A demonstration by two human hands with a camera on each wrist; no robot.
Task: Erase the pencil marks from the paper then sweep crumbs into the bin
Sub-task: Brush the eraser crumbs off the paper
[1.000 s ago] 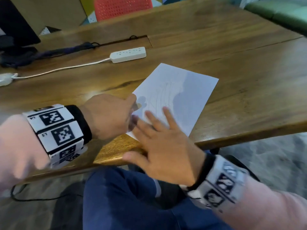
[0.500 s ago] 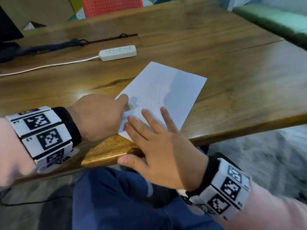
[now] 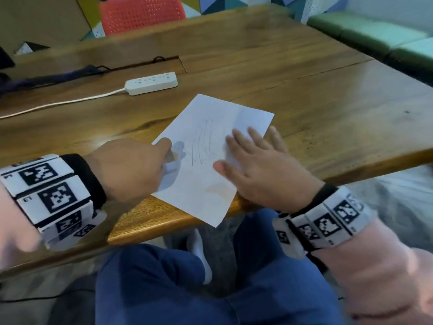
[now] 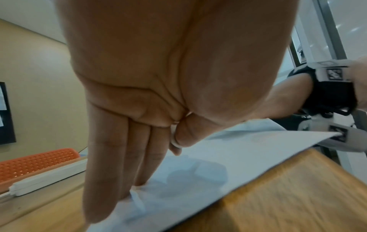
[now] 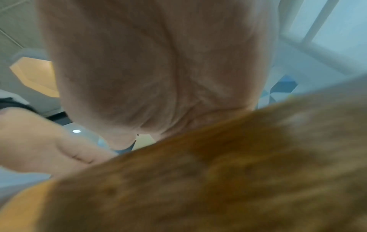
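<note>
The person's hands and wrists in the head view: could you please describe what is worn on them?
Both hands, left hand and right hand, are bare, without gloves. Each wrist carries a black cuff and a band of white blocks printed with black square fiducial markers: left wristband, right wristband. Pale pink sleeves cover the forearms.

A wooden table (image 3: pixel 304 73) with a cable slot near its far edge is seen. A red perforated chair (image 3: pixel 140 15) is set behind that far edge, before a wall of coloured triangles (image 3: pixel 210 3). Green cushioned seating (image 3: pixel 375 36) is placed past the far right corner.
</note>
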